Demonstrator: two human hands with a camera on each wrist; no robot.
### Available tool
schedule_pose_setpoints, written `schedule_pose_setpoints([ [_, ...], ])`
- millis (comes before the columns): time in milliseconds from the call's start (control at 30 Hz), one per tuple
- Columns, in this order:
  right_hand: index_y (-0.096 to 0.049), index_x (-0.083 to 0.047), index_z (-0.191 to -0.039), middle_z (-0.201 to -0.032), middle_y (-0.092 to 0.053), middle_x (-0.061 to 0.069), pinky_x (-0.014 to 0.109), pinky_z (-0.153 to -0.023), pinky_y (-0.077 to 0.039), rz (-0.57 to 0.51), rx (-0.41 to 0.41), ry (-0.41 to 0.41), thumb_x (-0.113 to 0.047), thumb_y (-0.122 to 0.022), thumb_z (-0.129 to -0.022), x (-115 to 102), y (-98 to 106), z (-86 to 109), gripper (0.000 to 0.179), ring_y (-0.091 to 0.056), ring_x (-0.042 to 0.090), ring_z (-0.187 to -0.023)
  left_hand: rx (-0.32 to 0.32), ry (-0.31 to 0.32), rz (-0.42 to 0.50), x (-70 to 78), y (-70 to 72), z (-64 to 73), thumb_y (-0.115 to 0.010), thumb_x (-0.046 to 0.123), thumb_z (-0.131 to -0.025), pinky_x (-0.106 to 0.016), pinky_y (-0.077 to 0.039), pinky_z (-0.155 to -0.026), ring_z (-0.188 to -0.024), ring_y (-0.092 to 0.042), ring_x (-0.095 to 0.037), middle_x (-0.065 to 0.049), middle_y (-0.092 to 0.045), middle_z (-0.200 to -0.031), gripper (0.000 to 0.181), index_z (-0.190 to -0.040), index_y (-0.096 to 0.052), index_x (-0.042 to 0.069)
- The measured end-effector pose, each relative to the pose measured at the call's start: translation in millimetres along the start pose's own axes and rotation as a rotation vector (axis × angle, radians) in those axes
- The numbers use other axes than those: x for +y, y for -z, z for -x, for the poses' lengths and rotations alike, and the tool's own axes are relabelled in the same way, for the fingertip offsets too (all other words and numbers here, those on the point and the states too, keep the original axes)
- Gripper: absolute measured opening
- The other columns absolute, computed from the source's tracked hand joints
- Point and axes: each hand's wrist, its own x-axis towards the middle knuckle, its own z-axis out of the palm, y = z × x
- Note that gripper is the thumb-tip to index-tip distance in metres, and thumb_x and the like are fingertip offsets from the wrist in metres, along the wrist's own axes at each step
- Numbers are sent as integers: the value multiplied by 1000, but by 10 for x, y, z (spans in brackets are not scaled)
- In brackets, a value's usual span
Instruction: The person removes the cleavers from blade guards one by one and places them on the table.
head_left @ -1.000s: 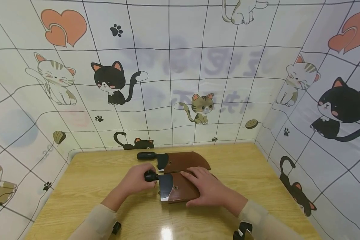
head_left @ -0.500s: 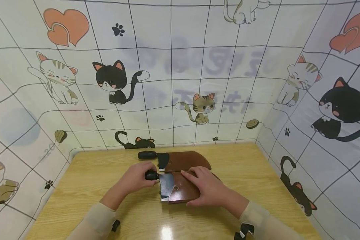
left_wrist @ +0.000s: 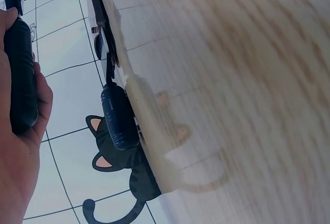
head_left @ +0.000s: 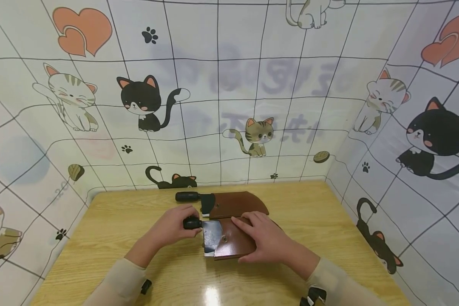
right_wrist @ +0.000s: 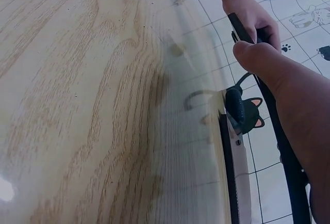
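My left hand (head_left: pixel 174 226) grips the black handle (head_left: pixel 191 223) of the nearer cleaver. Its broad blade (head_left: pixel 212 236) shows beside the handle, the rest covered by a brown leather sheath (head_left: pixel 233 241) with a snap button. My right hand (head_left: pixel 267 240) holds that sheath from the right, thumb at the near edge and fingers over the top. In the right wrist view the sheath (right_wrist: pixel 282 131) appears edge-on, raised off the table. Behind it lies a second sheathed cleaver (head_left: pixel 237 205), its black handle (left_wrist: pixel 119 116) pointing left and untouched.
Beneath everything is a wood-grain table (head_left: pixel 99 238) with a glossy surface. White grid-patterned sheeting (head_left: pixel 199 119) printed with cartoon cats encloses the back and both sides. Black wrist straps (head_left: pixel 314 295) sit at the sleeves.
The nearer cleaver tilts slightly, so its blade and sheath catch more light than a second ago. Both hands keep their hold, and the farther cleaver stays put.
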Motion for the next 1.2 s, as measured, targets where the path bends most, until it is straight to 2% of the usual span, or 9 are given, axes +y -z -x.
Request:
schedule_pose_setpoints([
  [300, -41, -29, -173, -154, -51, 6, 50, -119, -44, 8, 11, -5, -87, -81, -78, -24, 16, 4, 118, -49, 25, -140, -8, 6, 2, -17, 14, 13, -92, 37, -89, -34, -57, -77, -86, -61, -7, 15, -63, -104, 32, -110, -68, 29],
  [500, -42, -29, -172, -152, -52, 5, 50, -119, -44, -1, 35, 7, -83, -85, -77, -29, 20, 1, 118, -50, 25, -138, 17, -11, -3, 3, 37, 2, -92, 35, -87, -33, -56, -75, -85, -61, -6, 16, -63, -102, 33, -109, -68, 29],
  [667, -43, -29, -172, -150, -53, 4, 50, -119, -43, 10, 51, 23, -86, -82, -78, -37, 38, 3, 116, -51, 24, -136, 31, -25, -14, 27, 60, 1, -92, 32, -86, -32, -53, -71, -82, -58, -6, 16, -61, -100, 32, -107, -69, 28],
  [1100, -40, -30, -173, -152, -53, 5, 51, -118, -44, 6, 58, 18, -90, -76, -79, -1, 14, 29, 117, -51, 24, -137, 21, -6, -15, 20, 75, 17, -91, 33, -86, -32, -54, -72, -83, -59, -7, 15, -62, -102, 31, -108, -69, 28],
  [1200, -41, -29, -173, -151, -53, 4, 51, -114, -47, -16, 72, 7, -85, -82, -78, 63, 3, 71, 117, -50, 24, -136, 34, 25, -16, -31, 98, 63, -91, 32, -85, -31, -53, -72, -82, -58, -6, 17, -61, -100, 31, -106, -68, 30],
])
